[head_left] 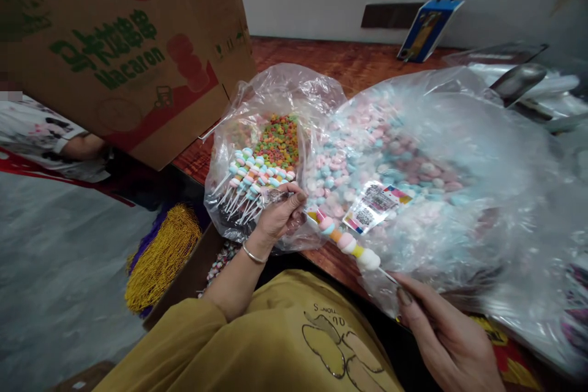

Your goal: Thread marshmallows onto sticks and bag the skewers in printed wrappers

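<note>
A marshmallow skewer [348, 243], pink, blue and white pieces with orange and yellow candies between, slants across the front of the table. My right hand [448, 334] pinches the bare end of its thin white stick. At its other end my left hand [281, 215], with a bangle at the wrist, is closed at the fingertips; what lies in them is too small to make out. Finished-looking skewers [257, 177] lie piled beyond my left hand, on an open clear bag of small colourful candies [278, 138]. Right of it, a large clear bag holds pastel marshmallows [333, 168].
A printed cardboard box [138, 43] stands at the left. A metal scoop [519, 81] and a blue box [429, 30] are towards the back right. Yellow cords [163, 260] sit low at left. Another person's arm [82, 146] shows beyond the box.
</note>
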Tool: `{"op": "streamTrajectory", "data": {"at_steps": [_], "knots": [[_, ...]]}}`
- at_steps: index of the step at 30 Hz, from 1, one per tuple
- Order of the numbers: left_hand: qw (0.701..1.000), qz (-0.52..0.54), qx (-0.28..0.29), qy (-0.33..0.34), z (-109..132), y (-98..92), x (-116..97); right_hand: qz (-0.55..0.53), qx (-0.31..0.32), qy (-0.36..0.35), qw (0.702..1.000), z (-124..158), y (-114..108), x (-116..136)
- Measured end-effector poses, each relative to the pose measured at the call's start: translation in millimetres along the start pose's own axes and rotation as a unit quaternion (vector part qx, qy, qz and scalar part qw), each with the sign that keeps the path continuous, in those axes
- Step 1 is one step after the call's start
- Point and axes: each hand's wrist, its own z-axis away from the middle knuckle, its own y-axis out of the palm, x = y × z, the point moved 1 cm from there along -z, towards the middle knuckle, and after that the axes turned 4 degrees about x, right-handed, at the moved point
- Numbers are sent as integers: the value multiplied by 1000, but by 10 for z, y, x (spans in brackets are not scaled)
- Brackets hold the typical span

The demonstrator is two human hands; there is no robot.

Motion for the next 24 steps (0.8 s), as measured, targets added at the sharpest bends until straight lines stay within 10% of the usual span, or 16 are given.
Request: {"op": "streamTrajectory", "data": {"at_steps": [4,13,18,24], "knots": [[1000,6,0,-10,-16,-9,5,-146,58,107,982,80,72,-79],[999,22,12,44,-168,271,222,-459,42,299,835,119,426,-20],[989,135,18,-65,-205,495,331,-539,23,317,780,110,533,-40],[981,154,-16,-116,-246,618,328,-509,6,310,803,179,544,-134]]}}
